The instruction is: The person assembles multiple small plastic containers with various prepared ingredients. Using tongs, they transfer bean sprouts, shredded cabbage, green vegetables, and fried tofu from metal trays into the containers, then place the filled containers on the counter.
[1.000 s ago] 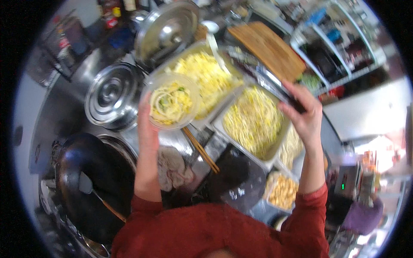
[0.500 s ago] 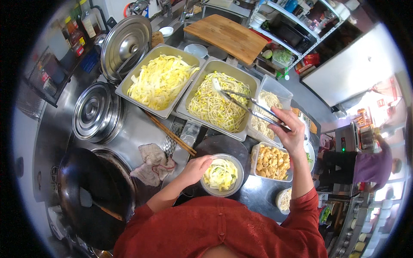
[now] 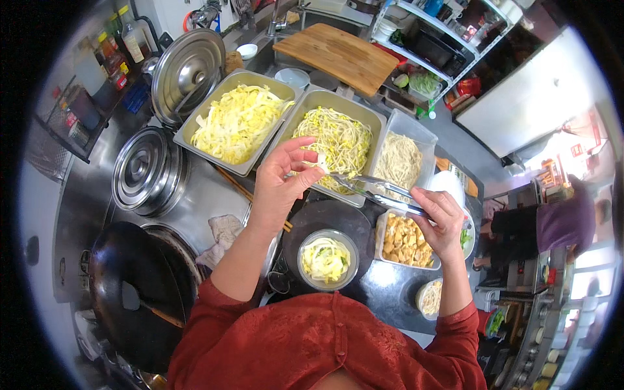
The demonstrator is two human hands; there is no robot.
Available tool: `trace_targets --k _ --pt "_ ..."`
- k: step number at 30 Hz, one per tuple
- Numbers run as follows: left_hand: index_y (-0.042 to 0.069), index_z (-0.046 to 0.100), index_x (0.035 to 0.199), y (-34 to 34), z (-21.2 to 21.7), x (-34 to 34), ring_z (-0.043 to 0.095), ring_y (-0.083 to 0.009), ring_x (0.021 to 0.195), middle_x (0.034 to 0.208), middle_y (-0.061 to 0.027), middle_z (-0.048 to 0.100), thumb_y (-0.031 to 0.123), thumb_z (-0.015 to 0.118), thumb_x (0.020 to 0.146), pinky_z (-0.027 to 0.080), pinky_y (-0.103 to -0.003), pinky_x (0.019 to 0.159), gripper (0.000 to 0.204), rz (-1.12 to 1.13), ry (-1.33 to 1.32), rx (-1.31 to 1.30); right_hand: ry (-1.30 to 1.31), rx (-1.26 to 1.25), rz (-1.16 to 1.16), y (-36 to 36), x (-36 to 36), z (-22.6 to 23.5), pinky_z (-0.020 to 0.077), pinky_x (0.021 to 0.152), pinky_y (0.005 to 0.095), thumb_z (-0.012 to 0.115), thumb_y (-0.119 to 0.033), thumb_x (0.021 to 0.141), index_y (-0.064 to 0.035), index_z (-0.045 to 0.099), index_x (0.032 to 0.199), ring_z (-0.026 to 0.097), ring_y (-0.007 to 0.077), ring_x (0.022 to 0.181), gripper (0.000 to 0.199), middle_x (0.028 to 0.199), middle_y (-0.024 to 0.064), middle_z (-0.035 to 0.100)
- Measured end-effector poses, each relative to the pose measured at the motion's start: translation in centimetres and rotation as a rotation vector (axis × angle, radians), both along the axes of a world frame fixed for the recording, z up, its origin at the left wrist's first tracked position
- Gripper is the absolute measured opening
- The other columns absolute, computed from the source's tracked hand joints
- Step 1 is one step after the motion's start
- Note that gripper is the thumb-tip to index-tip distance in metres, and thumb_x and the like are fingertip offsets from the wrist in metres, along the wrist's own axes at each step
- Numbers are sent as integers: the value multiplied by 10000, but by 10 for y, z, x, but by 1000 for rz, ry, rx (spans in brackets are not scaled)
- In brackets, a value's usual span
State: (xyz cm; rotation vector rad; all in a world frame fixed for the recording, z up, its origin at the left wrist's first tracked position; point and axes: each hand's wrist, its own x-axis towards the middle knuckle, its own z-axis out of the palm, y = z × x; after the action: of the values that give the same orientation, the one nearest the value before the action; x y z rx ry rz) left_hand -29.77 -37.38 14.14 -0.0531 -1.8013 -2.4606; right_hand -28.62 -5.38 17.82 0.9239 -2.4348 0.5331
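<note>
While trays (image 3: pixel 209 155) line the steel counter (image 3: pixel 201 194), shelving (image 3: pixel 437 27) stands beyond.

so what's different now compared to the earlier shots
The left hand set the bowl down on the dark round board, let go and reached forward to pinch something white at the tips of the tongs. The right hand drew the tongs back toward the body, keeping its hold. The wok and metal trays stayed put.

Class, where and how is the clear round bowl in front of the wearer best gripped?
Likely the bowl by its rim and outer wall, from the left with the left hand, since the right hand holds tongs. It stands upright, open, holding shredded vegetables: keep it level.
</note>
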Motion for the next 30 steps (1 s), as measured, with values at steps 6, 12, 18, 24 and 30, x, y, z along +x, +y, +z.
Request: trace_targets --k 6,12,18,24,30 --pt "47 723 1129 4 -7 3 629 -62 835 963 -4 707 62 800 854 484 -231 680 286 41 -22 -131 70 103 10 -4 6 5 484 686 329 844 -121 700 -133 741 1211 650 202 809 522 1087 28 752" --pt "14 738 1062 -8 -8 1 627 -41 732 871 -7 715 23 727 913 455 -190 572 150 59 -57 -143 42 84 2 -1 12 2 485 689 329 842 -120 701 -122 737 1214 643 205 801 524 1072 30 750" --pt "-7 723 1017 -56 11 24 650 -80 739 874 -44 721 -62 723 885 492 -200 586 144 222 169 -235 -78 -26 -7 -10 9 -3 519 715 345 863 -86 676 -99 740 1217 668 232 836 556 1065 65 747" --pt "-30 699 1006 -54 -44 83 644 -116 690 858 -85 705 -54 672 917 518 -244 591 95 170 -131 -113 -300 -212 32 -71 -39 -18 575 765 346 855 -25 715 -108 733 1237 699 266 906 543 1063 123 727" --pt "-38 683 1088 -44 -126 242 641 -131 659 831 -87 708 68 590 1018 517 -250 582 158 318 -531 -137 -322 -126 147 -150 -120 -39 560 811 308 850 -118 780 -115 714 1283 699 190 902 521 1050 92 734"
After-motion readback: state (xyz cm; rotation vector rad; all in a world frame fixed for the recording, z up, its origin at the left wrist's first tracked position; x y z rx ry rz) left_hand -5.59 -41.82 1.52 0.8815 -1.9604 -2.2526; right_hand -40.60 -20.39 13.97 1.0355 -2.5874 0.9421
